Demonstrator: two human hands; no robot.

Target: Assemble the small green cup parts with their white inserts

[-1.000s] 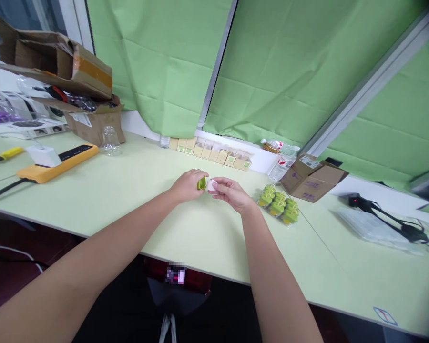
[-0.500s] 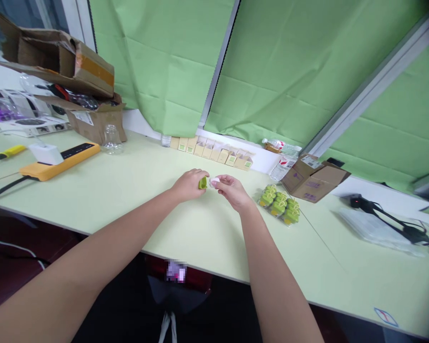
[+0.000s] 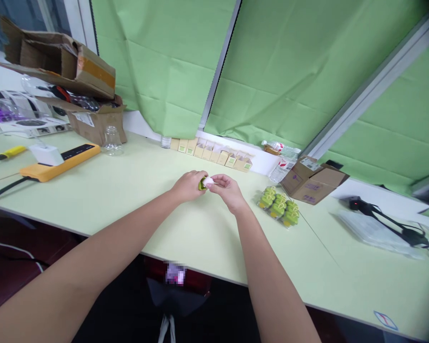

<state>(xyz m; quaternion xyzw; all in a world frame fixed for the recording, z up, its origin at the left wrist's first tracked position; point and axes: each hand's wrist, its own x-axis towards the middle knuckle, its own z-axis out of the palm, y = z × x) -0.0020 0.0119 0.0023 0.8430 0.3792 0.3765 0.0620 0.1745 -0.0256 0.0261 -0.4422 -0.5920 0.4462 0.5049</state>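
Note:
My left hand (image 3: 188,186) is closed around a small green container (image 3: 201,185), its opening facing right. Between the fingertips of my right hand (image 3: 229,191) is a small round white piece (image 3: 208,181), which sits at the mouth of the green container. Whether it is partly inside cannot be made out. Both hands are above the middle of the table. Right of them stands a group of small green pieces with yellow-green loops (image 3: 278,206), packed in clear plastic.
Small cardboard boxes (image 3: 210,152) line the wall, with plastic bottles (image 3: 281,166) and a carton (image 3: 311,181) to their right. At left are an orange power strip (image 3: 80,155), a clear jar (image 3: 112,141) and stacked cartons (image 3: 96,74). A black strapped device (image 3: 386,219) lies far right.
My right hand has moved left, bringing the white piece up to the green container's mouth. My left hand stays almost in place with the container.

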